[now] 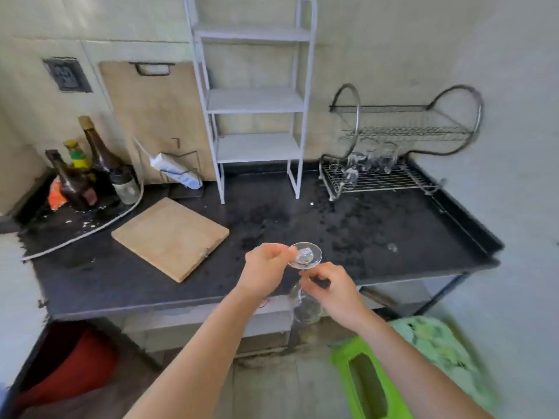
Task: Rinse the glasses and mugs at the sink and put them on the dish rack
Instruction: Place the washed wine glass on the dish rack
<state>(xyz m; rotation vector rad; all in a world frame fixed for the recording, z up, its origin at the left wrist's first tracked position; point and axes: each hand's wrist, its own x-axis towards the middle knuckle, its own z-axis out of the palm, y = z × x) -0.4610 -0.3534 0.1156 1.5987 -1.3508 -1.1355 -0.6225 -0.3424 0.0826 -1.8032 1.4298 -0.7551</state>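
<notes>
I hold a clear stemmed glass (305, 303) upside down over the front edge of the black counter (378, 237). Its round foot faces up and its bowl hangs below. My left hand (266, 269) pinches the rim of the foot. My right hand (332, 290) grips the stem just under the foot. A two-tier wire dish rack (393, 179) stands at the back right of the counter, and several clear glasses (369, 163) rest upside down on its lower tier. No sink is in view.
A wooden cutting board (171, 237) lies left of my hands. A white shelf unit (257, 101) stands at the back centre. Bottles (87, 167) crowd the back left corner. Below are a red bucket (69, 364) and a green stool (369, 385). The counter is wet.
</notes>
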